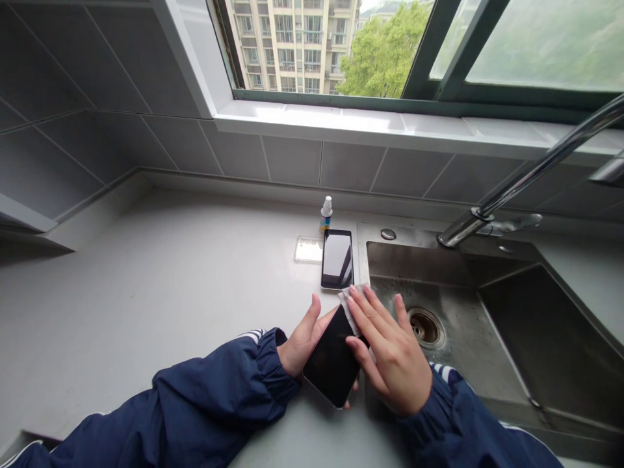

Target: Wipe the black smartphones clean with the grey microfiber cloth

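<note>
My left hand is wrapped round a black smartphone from below, thumb raised at its left edge and fingertips showing at the right edge. The phone's dark screen faces up, tilted above the counter near the sink. Over its upper end, my right hand presses a small white cloth with serrated edges flat against the screen under its fingers. Just beyond lies a second phone, screen up. A clear phone case rests at its left, and a small white spray bottle stands upright behind it.
A steel sink with a drain is set into the counter on the right. A chrome faucet arches over it. The white counter runs left to a tiled wall, below an open window.
</note>
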{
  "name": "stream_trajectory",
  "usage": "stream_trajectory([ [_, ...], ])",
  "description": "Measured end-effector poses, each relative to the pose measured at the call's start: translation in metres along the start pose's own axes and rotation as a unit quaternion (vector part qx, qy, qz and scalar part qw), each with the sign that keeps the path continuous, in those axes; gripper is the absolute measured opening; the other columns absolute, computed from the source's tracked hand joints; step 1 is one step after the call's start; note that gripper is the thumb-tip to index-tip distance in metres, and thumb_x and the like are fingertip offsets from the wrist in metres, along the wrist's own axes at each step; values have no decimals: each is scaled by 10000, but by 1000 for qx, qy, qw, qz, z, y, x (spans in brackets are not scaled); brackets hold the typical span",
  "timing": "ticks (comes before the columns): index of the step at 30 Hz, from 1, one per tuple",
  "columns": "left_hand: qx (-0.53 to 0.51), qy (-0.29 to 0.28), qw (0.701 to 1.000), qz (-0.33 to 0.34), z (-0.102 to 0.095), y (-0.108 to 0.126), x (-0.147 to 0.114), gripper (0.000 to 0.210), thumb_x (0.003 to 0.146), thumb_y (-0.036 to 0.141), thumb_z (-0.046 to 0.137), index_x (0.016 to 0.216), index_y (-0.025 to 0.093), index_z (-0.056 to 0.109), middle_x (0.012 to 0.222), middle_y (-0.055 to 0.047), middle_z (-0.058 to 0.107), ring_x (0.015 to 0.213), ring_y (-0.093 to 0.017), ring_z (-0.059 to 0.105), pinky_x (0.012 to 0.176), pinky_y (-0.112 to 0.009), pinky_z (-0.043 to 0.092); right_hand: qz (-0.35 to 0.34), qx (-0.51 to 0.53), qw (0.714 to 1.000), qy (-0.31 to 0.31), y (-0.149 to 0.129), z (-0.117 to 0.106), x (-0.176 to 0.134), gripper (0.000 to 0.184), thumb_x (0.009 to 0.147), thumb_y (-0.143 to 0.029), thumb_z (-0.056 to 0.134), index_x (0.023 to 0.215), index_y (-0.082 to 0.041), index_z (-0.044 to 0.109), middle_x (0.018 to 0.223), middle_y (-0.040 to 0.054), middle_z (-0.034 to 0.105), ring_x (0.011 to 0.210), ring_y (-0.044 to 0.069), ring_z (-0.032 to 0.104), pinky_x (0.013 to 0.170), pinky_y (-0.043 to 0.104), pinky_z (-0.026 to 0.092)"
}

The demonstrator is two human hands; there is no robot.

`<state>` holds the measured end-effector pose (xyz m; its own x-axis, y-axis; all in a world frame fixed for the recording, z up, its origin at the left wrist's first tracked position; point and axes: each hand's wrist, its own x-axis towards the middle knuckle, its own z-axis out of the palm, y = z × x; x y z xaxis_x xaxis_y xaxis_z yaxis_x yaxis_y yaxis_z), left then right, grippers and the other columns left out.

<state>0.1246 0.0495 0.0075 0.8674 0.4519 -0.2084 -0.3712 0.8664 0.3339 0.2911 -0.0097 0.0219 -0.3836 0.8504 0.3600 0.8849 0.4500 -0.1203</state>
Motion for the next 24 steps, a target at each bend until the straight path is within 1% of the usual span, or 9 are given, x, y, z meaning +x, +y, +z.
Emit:
stream_trajectory([
  [2,-9,2,1000,7,0,0,0,778,926,674,164,1483,168,366,1214,-145,646,1083,-259,644,1022,-416,410,-16,12,1000,-8,-4,0,0,619,968,-357,476,1494,-71,320,1552,131,317,1469,324,221,1203,559,70],
  [4,-32,21,999,5,-1,0,-1,803,932,665,185,1442,90,421,1163,-169,659,1068,-247,646,1006,-363,420,-84,38,995,-40,-12,-1,-1,675,956,-458,491,1487,-71,338,1556,128,310,1466,346,216,1202,571,78],
  [5,-46,31,998,-7,-1,0,-1,826,922,682,206,1423,69,441,1136,-174,665,1057,-244,648,995,-343,426,-100,50,993,-43,-15,-2,-1,675,956,-482,484,1476,-68,361,1551,131,321,1462,350,229,1201,578,83],
  [8,-75,45,996,-30,-1,1,-1,886,873,746,258,1414,72,450,1090,-168,671,1014,-248,659,963,-339,446,-110,73,990,-41,-15,-4,0,587,980,-420,445,1466,-96,388,1523,121,381,1454,321,268,1202,577,98],
  [11,-63,18,998,-14,-2,2,0,850,876,743,229,1460,149,397,1111,-152,664,972,-260,670,936,-398,465,-91,59,993,-42,4,-4,2,594,972,-356,476,1494,-110,336,1517,126,392,1452,301,277,1207,553,110],
  [15,-42,-37,998,-39,-4,3,1,783,866,756,176,1503,317,294,1161,-110,651,895,-270,686,840,-465,506,-23,46,999,-2,27,2,3,590,979,-300,454,1520,-147,278,1527,122,376,1453,289,280,1193,557,155],
  [17,-41,-48,997,-46,-4,4,1,785,860,765,177,1510,333,268,1170,-108,648,876,-275,687,805,-469,516,-6,47,999,6,29,5,2,593,979,-308,446,1523,-148,273,1531,124,369,1465,305,241,1176,572,195],
  [20,-40,-36,997,-45,-4,5,1,808,857,769,202,1511,301,278,1169,-121,648,885,-280,682,815,-465,511,-13,45,999,-5,22,6,1,619,966,-354,477,1513,-128,296,1540,126,352,1477,332,182,1169,586,204],
  [24,-49,11,999,-5,-5,5,2,856,871,750,238,1478,158,360,1117,-160,662,904,-265,673,863,-411,488,-74,59,995,-36,5,1,0,665,951,-449,501,1483,-83,348,1541,132,346,1471,353,191,1187,593,145],
])
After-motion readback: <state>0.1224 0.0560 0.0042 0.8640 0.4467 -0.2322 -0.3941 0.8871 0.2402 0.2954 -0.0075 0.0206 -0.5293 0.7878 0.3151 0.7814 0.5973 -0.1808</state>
